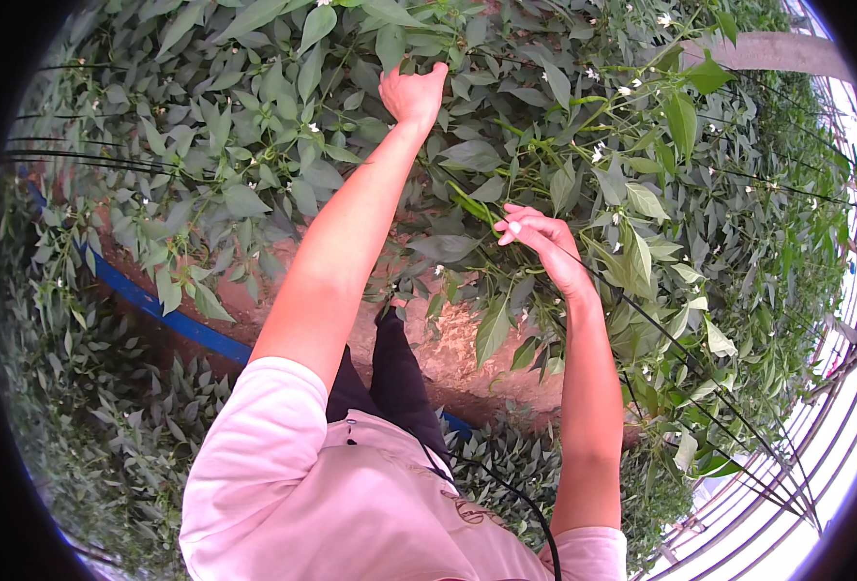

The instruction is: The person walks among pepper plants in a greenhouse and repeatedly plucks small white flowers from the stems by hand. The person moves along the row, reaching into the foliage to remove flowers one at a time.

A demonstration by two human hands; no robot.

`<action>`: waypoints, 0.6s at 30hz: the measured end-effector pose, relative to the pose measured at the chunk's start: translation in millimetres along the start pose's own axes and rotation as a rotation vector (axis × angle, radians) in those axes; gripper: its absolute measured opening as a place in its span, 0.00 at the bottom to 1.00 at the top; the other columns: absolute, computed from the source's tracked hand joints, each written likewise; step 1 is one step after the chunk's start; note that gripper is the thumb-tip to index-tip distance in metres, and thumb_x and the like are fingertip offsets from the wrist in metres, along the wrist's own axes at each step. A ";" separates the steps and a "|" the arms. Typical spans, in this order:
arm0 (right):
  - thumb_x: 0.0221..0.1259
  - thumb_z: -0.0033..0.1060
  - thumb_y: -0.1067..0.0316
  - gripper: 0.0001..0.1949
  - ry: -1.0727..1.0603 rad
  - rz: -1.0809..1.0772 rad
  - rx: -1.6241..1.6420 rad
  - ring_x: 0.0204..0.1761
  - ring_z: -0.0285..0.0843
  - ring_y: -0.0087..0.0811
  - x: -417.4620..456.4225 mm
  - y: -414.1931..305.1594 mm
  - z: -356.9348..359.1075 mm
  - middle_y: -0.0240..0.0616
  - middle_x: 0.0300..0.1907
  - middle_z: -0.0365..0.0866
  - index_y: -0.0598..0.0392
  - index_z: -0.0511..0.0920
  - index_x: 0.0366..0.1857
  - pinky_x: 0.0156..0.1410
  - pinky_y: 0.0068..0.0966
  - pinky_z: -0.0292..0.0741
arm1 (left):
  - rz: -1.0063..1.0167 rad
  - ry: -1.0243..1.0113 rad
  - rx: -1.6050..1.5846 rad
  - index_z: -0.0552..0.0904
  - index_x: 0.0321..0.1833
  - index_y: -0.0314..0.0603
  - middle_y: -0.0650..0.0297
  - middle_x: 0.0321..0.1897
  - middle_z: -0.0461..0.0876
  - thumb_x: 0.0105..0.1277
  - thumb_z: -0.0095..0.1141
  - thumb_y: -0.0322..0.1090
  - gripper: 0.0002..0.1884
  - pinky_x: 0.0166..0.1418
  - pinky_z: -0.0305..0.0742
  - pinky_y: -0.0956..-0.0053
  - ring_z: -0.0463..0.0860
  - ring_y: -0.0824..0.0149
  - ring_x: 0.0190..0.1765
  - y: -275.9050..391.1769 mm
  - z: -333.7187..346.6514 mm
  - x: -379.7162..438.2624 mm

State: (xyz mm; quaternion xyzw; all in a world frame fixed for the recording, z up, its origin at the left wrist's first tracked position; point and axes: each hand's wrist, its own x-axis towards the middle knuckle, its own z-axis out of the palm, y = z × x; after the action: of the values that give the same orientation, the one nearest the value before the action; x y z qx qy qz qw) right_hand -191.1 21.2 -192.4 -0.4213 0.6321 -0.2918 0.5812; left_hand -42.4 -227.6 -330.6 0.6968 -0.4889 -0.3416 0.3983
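Observation:
My right hand (544, 243) has its thumb and fingers closed around several long green chili peppers (477, 206), whose tips point up and to the left. A dark support string passes close by that wrist. Farther forward, my left hand (412, 94) reaches into the pepper plants (276, 138). Its fingertips are hidden by leaves, so what they touch cannot be made out. More green chilies (537, 144) hang among the stems between and beyond the two hands. Small white flowers (598, 152) dot the foliage.
Dark strings (660, 327) run across the plants on the right, and more (94, 160) on the left. A blue hose or strip (174, 323) crosses the bare soil (457, 341). Behind me grows another row of plants (109, 436). Curved greenhouse ribs (827, 407) stand at right.

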 end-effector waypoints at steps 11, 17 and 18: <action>0.72 0.64 0.58 0.14 0.057 -0.026 0.088 0.70 0.74 0.35 2.0 -5.8 3.1 0.38 0.61 0.86 0.56 0.92 0.36 0.77 0.35 0.67 | -0.011 -0.054 -0.286 0.88 0.46 0.33 0.49 0.44 0.89 0.55 0.75 0.43 0.22 0.56 0.79 0.54 0.86 0.43 0.50 -9.1 1.6 -43.3; 0.73 0.60 0.62 0.14 0.111 -0.124 0.113 0.66 0.77 0.33 2.2 1.7 -3.9 0.39 0.63 0.86 0.58 0.90 0.34 0.76 0.34 0.67 | 0.402 -0.443 -0.323 0.81 0.44 0.36 0.53 0.34 0.86 0.62 0.64 0.27 0.09 0.52 0.80 0.60 0.84 0.43 0.42 -36.9 -63.7 -116.6; 0.74 0.59 0.62 0.13 0.094 -0.119 0.151 0.66 0.77 0.33 2.1 3.2 -5.3 0.39 0.62 0.87 0.58 0.90 0.35 0.76 0.34 0.66 | 0.482 -0.551 -0.287 0.81 0.48 0.37 0.54 0.38 0.85 0.60 0.65 0.25 0.13 0.54 0.80 0.61 0.84 0.44 0.45 -41.1 -79.5 -128.1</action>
State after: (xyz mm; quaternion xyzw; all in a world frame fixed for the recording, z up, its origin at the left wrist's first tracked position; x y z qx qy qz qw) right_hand -196.9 20.2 -195.4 -0.3993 0.6086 -0.3920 0.5626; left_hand 6.3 -79.4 -320.3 0.3815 -0.6744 -0.4776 0.4142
